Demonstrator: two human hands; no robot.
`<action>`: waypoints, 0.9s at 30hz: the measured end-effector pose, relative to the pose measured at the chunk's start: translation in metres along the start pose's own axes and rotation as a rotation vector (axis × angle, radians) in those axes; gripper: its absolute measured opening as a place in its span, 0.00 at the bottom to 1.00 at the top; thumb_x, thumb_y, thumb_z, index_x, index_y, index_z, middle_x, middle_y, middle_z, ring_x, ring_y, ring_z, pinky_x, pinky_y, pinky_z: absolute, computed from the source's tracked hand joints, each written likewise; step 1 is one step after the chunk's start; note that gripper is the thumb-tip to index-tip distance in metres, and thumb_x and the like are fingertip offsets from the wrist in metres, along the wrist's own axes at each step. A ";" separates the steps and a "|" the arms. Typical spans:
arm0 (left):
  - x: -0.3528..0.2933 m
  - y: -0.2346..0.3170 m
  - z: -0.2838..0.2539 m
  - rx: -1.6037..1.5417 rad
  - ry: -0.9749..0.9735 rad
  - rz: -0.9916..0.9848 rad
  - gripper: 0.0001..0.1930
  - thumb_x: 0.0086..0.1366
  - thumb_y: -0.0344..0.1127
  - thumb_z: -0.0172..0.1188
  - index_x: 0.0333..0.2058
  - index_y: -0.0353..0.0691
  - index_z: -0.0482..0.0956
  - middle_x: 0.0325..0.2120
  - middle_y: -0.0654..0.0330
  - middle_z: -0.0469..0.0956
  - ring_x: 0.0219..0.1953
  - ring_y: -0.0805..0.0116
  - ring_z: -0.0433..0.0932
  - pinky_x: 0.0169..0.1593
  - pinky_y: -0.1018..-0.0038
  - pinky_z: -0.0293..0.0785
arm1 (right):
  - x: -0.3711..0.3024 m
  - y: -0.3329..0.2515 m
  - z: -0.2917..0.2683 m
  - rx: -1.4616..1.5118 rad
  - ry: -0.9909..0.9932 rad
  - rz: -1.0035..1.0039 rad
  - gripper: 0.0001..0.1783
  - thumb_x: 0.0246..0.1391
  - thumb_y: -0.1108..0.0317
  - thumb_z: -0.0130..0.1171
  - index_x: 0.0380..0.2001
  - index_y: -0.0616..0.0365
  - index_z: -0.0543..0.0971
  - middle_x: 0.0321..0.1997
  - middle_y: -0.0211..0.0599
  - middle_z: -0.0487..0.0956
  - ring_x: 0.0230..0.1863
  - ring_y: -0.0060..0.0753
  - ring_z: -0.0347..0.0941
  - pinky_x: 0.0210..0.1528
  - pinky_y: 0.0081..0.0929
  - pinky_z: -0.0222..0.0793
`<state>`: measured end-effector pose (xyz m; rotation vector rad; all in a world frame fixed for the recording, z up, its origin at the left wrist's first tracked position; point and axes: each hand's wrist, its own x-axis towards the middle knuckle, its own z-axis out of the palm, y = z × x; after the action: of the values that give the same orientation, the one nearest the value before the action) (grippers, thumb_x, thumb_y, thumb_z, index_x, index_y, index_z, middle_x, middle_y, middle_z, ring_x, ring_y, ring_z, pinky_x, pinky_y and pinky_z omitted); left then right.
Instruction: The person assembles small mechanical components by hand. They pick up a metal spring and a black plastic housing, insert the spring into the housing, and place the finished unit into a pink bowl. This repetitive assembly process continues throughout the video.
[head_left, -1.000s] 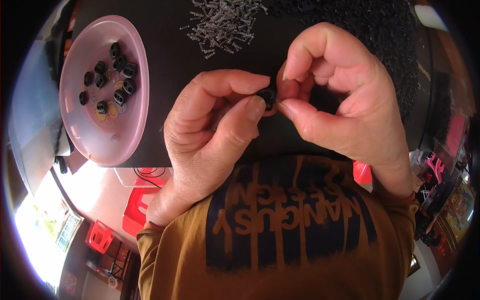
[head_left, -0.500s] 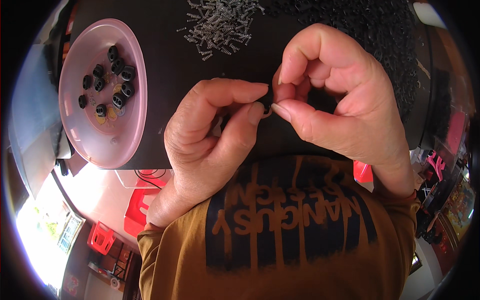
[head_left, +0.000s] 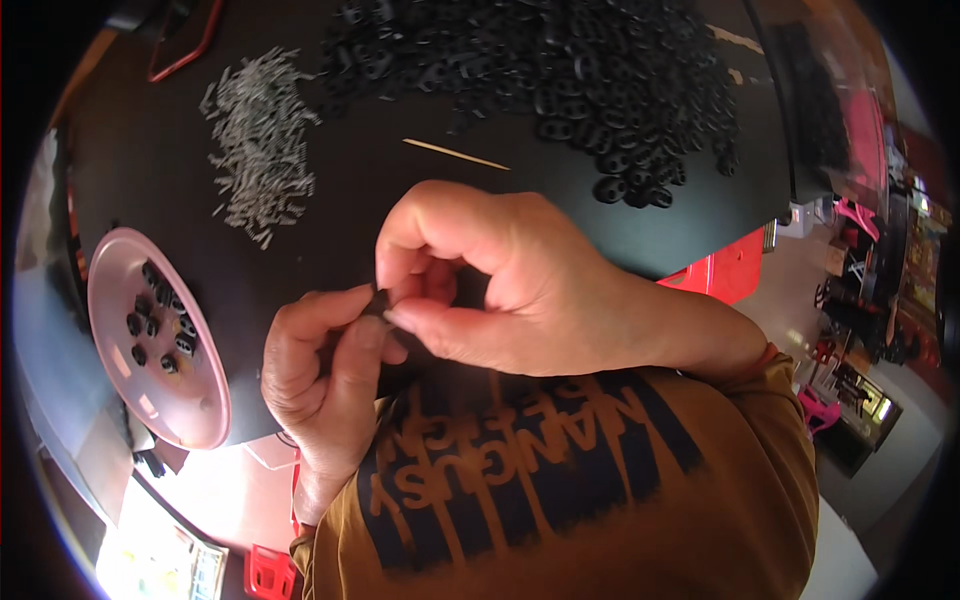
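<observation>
Both my hands meet over the near part of the dark table. My left hand [head_left: 322, 375] is closed in a pinch on a small black part [head_left: 379, 301], mostly hidden by the fingertips. Thumb and forefinger of my right hand [head_left: 515, 285] are pressed together against the same spot; whatever they hold is too small to make out. To the left, a pink plastic bowl [head_left: 218, 405] contains several black two-hole cord locks [head_left: 185, 335]. Beyond my hands lie a heap of small metal springs [head_left: 262, 145] and a large pile of black cord lock pieces [head_left: 610, 90].
A thin wooden stick [head_left: 456, 154] lies on the table [head_left: 350, 190] between the springs and my right hand. At the far left is a red-edged flat object [head_left: 187, 45]. A red plastic stool [head_left: 735, 270] stands past the table's right edge.
The view has swung, bringing the black pile and the stick into sight. My hands have come together, and my right fingertips now press close to my left ones.
</observation>
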<state>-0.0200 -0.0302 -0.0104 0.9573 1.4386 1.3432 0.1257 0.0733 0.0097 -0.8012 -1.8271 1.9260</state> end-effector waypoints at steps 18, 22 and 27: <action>0.020 -0.004 0.020 -0.453 -0.016 -0.145 0.10 0.59 0.29 0.54 0.38 0.32 0.70 0.25 0.56 0.76 0.19 0.76 0.70 0.26 0.83 0.68 | -0.023 0.017 -0.079 -1.111 0.411 -0.175 0.05 0.39 0.72 0.61 0.22 0.58 0.74 0.23 0.33 0.70 0.26 0.38 0.69 0.26 0.31 0.66; 0.022 -0.004 0.023 -0.449 -0.024 -0.149 0.09 0.59 0.29 0.54 0.38 0.32 0.70 0.25 0.57 0.77 0.19 0.76 0.71 0.26 0.83 0.68 | -0.019 0.016 -0.085 -1.096 0.358 -0.169 0.06 0.39 0.72 0.61 0.22 0.58 0.73 0.23 0.33 0.70 0.27 0.37 0.69 0.27 0.32 0.66; 0.022 -0.005 0.025 -0.414 -0.021 -0.134 0.08 0.62 0.29 0.49 0.39 0.33 0.71 0.25 0.58 0.75 0.18 0.78 0.67 0.24 0.82 0.62 | -0.015 0.015 -0.082 -1.057 0.295 -0.269 0.07 0.38 0.75 0.61 0.24 0.58 0.72 0.24 0.33 0.71 0.27 0.35 0.69 0.28 0.30 0.65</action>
<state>-0.0020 -0.0032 -0.0172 0.5917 1.1247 1.4501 0.1906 0.1263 -0.0026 -0.9684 -2.5287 0.5321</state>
